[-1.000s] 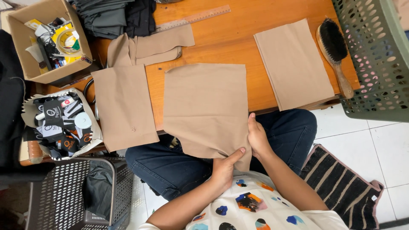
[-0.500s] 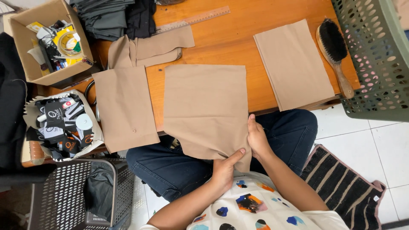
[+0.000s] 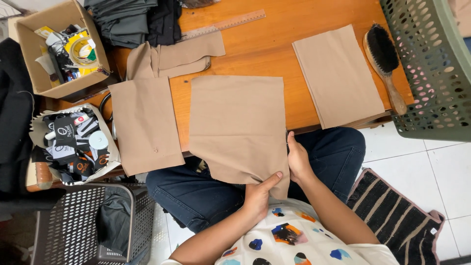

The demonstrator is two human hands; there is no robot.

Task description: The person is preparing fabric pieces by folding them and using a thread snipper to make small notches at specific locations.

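Left edge: a cardboard box (image 3: 59, 49) of tape rolls and small oddments, and below it a paper-lined tray (image 3: 73, 142) of dark labels; their contents are too crowded to sort out. A black mesh basket (image 3: 88, 225) stands on the floor, cut off at the frame's bottom. On the wooden desk (image 3: 274, 39) lie a folded tan piece (image 3: 144, 125), crumpled tan strips (image 3: 171, 56), dark folded cloth (image 3: 130, 19) and a ruler (image 3: 225, 22).

Centre: the tan fabric panel (image 3: 238, 125) lies flat on the desk, its lower part hanging over the near edge onto the person's lap. The left hand (image 3: 257, 194) pinches its lower right corner, grip closed on the cloth; the right hand (image 3: 298, 159) clamps the right edge just above. The panel looks light, limp and thin, best held at corners or edges; the fingers beneath it are hidden.

Right: a second tan stack (image 3: 338, 73), a wooden-handled brush (image 3: 385, 64), and a green perforated crate (image 3: 431, 68), partly cropped.
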